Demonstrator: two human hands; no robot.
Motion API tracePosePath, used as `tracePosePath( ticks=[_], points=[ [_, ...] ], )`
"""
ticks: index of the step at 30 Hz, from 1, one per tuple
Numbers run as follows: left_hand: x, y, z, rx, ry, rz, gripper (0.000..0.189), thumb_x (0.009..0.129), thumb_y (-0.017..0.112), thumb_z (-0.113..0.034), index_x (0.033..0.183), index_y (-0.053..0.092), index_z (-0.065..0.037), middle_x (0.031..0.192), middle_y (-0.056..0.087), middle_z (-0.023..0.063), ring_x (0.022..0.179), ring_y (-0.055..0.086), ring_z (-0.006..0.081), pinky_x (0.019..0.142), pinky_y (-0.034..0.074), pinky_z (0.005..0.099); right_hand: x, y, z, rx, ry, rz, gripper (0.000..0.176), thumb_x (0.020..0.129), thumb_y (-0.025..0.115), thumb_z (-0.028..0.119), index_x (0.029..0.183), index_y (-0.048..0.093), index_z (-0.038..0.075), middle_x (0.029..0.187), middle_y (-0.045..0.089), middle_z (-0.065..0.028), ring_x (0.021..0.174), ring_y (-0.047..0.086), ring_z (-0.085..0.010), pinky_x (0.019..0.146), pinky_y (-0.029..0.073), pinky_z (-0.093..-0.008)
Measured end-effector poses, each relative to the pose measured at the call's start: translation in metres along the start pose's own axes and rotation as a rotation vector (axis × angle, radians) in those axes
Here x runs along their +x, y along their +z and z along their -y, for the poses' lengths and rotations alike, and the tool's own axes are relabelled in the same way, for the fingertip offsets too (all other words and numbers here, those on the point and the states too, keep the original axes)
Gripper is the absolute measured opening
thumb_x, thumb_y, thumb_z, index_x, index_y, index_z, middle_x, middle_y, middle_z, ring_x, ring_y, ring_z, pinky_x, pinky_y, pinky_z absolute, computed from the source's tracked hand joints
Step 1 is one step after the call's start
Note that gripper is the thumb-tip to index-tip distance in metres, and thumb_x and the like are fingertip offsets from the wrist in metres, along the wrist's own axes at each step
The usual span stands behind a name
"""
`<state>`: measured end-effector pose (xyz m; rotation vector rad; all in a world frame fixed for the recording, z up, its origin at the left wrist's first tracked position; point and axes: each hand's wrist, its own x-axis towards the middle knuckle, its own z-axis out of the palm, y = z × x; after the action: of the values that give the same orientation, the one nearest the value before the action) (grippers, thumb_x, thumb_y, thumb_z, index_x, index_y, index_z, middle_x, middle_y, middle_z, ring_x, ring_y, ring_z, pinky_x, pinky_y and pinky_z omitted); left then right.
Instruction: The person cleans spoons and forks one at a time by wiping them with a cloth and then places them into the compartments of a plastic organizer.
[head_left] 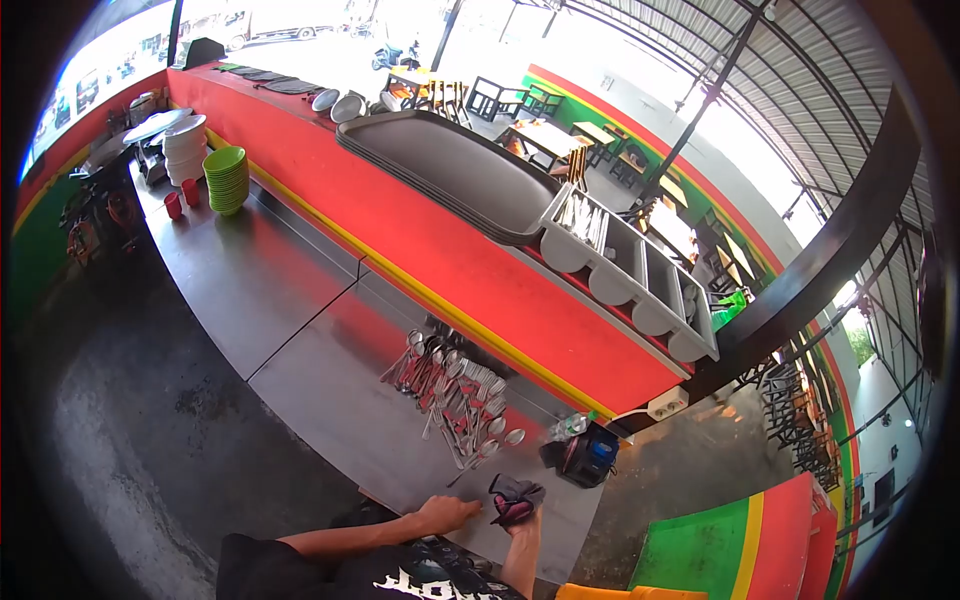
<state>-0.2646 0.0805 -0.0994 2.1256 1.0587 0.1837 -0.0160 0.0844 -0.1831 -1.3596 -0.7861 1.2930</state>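
My right hand (524, 528) is closed around a dark, bunched cloth (517, 492) with a reddish patch, just above the near edge of the metal counter (340, 400). Left of it, my left hand (447, 514) is curled with its fingertips toward the cloth; whatever it may hold is hidden. Beyond both hands lies a loose pile of spoons and forks (450, 385), spread over the counter up to the red wall.
A black-and-blue bag (588, 458) and a clear bottle (570, 427) stand right of the cutlery. On the red ledge (450, 285) rest stacked brown trays (450, 170) and a grey cutlery holder (625, 265). Green bowls (226, 180) and red cups (190, 192) stand far left.
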Motion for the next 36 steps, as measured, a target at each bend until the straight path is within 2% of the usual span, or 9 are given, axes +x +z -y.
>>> tracePosePath(
  ticks=[1,3,6,15,24,27,30,34,36],
  points=[
    [0.001,-0.002,0.002,0.022,-0.003,0.001,0.029,0.098,0.043,-0.041,0.113,0.055,-0.019,0.080,0.067,0.0204,0.077,0.066,0.0436,0.064,0.050,0.0560,-0.004,0.001,0.005,0.010,0.000,-0.038,0.032,0.094,0.046,0.051,0.091,0.057,0.021,0.096,0.061,-0.0007,0.089,0.059,-0.0252,0.076,0.049,-0.0444],
    [-0.002,-0.007,0.004,-0.001,0.015,0.024,0.030,0.098,0.043,-0.041,0.116,0.056,-0.020,0.081,0.067,0.0200,0.078,0.066,0.0433,0.065,0.050,0.0559,-0.028,0.027,0.055,0.703,0.327,-0.208,0.032,0.093,0.050,0.048,0.102,0.057,0.018,0.103,0.064,-0.0016,0.097,0.061,-0.0260,0.080,0.050,-0.0457],
    [-0.008,-0.011,0.000,-0.039,0.025,0.067,0.032,0.098,0.043,-0.041,0.119,0.057,-0.022,0.081,0.068,0.0193,0.078,0.066,0.0426,0.066,0.051,0.0556,-0.017,-0.006,0.035,0.767,0.187,-0.094,0.036,0.091,0.056,0.046,0.108,0.059,0.015,0.105,0.064,-0.0039,0.095,0.064,-0.0284,0.076,0.052,-0.0485],
    [-0.003,-0.004,0.000,-0.082,0.138,0.093,0.031,0.099,0.042,-0.040,0.120,0.056,-0.023,0.079,0.066,0.0203,0.074,0.065,0.0424,0.065,0.051,0.0539,-0.018,0.001,0.086,0.233,0.179,-0.330,0.043,0.091,0.058,0.044,0.109,0.061,0.004,0.101,0.065,-0.0137,0.089,0.066,-0.0301,0.075,0.054,-0.0424],
    [-0.011,-0.003,0.017,0.007,0.172,0.152,0.028,0.097,0.046,-0.036,0.116,0.060,-0.023,0.086,0.068,0.0173,0.082,0.066,0.0395,0.069,0.052,0.0528,-0.038,0.007,0.108,-0.087,0.576,0.122,0.043,0.088,0.065,0.039,0.107,0.061,0.000,0.084,0.066,-0.0115,0.069,0.067,-0.0240,0.059,0.055,-0.0364],
    [-0.009,-0.001,0.029,-0.055,0.153,0.127,0.027,0.097,0.046,-0.036,0.114,0.062,-0.022,0.088,0.069,0.0178,0.084,0.066,0.0401,0.071,0.052,0.0520,-0.035,-0.005,0.079,-0.031,0.647,0.188,0.042,0.091,0.056,0.045,0.108,0.061,0.007,0.093,0.066,-0.0109,0.076,0.066,-0.0283,0.067,0.056,-0.0422],
    [-0.013,-0.010,0.025,-0.255,0.161,0.056,0.026,0.097,0.047,-0.033,0.108,0.063,-0.015,0.085,0.068,0.0169,0.083,0.067,0.0355,0.073,0.051,0.0471,-0.033,-0.003,0.029,0.696,0.349,0.048,0.046,0.092,0.052,0.051,0.110,0.059,0.009,0.105,0.064,-0.0114,0.091,0.065,-0.0296,0.079,0.054,-0.0471],
    [-0.001,-0.001,0.017,-0.683,0.297,-0.150,0.026,0.100,0.046,-0.027,0.100,0.059,-0.004,0.078,0.060,0.0117,0.074,0.060,0.0196,0.073,0.048,0.0372,-0.049,0.049,0.055,0.801,0.101,-0.138,0.051,0.094,0.045,0.056,0.113,0.058,0.010,0.117,0.062,-0.0099,0.104,0.061,-0.0277,0.092,0.049,-0.0472],
    [0.007,-0.007,0.009,-0.836,0.110,-0.072,0.025,0.102,0.046,-0.024,0.098,0.058,-0.002,0.078,0.056,0.0090,0.074,0.052,0.0149,0.072,0.046,0.0345,-0.036,0.046,0.030,0.745,0.008,-0.099,0.056,0.094,0.041,0.058,0.116,0.058,0.010,0.119,0.061,-0.0088,0.105,0.062,-0.0274,0.094,0.048,-0.0458]
  ],
)
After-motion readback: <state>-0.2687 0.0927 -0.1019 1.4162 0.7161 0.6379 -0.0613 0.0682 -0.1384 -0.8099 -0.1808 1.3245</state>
